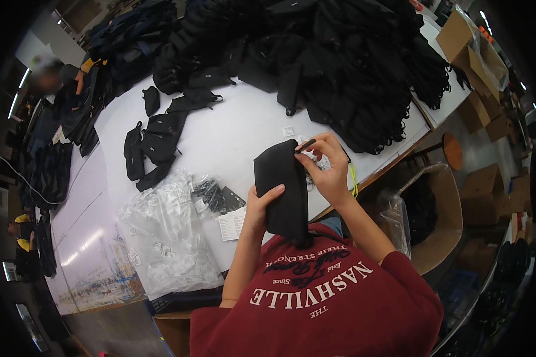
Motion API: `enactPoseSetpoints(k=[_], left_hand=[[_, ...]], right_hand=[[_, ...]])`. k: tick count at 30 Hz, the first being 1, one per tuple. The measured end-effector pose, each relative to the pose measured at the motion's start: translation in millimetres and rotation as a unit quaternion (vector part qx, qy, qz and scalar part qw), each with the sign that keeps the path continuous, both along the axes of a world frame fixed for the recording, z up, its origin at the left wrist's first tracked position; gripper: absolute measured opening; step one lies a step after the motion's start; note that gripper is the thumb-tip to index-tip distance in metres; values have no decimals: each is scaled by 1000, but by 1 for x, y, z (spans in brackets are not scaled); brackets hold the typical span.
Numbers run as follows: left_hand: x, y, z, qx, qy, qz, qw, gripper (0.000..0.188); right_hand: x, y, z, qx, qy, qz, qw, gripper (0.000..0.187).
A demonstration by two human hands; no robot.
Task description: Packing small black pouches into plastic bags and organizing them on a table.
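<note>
A black fabric pouch (278, 190), long and narrow, is held upright in front of my chest. My left hand (262, 205) grips its left side, with the thumb lying across the front. At the pouch's upper right corner, my right hand (326, 162) is closed in a pinch on a short dark strip (306, 144). The strip looks like a strap end or pull tab; whether it joins the pouch I cannot make out. Behind the right fingers lie small clear packets, partly hidden, and a yellow-green cord (354, 181) hangs by the table edge.
A large heap of black pouches (339, 65) covers the table's far side. Several more pouches (161, 137) lie at left, near clear plastic bags (167, 232) and a white printed card (231, 224). An open carton (441, 208) stands to the right. Another person (50, 77) is at far left.
</note>
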State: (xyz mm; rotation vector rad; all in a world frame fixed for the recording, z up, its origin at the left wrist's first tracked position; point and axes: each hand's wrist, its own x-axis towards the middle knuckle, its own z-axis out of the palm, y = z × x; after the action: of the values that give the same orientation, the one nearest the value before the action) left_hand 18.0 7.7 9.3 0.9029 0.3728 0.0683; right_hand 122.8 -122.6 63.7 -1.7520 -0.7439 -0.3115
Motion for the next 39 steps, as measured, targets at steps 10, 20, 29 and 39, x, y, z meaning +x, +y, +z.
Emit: enactPoseSetpoints(k=[10, 20, 29, 39], left_hand=[[12, 38, -16, -233, -50, 54, 970, 25], [4, 46, -29, -242, -43, 156, 957, 24], [-4, 9, -17, -274, -43, 189, 942, 35], [-21, 45, -44, 99, -19, 121, 988, 55]], right_hand=[[-51, -7, -5, -48, 177, 201, 962, 12], [-51, -9, -14, -80, 231, 199, 949, 20], [-54, 4, -30, -222, -56, 50, 972, 32], [-7, -21, -44, -202, 119, 225, 946, 13]])
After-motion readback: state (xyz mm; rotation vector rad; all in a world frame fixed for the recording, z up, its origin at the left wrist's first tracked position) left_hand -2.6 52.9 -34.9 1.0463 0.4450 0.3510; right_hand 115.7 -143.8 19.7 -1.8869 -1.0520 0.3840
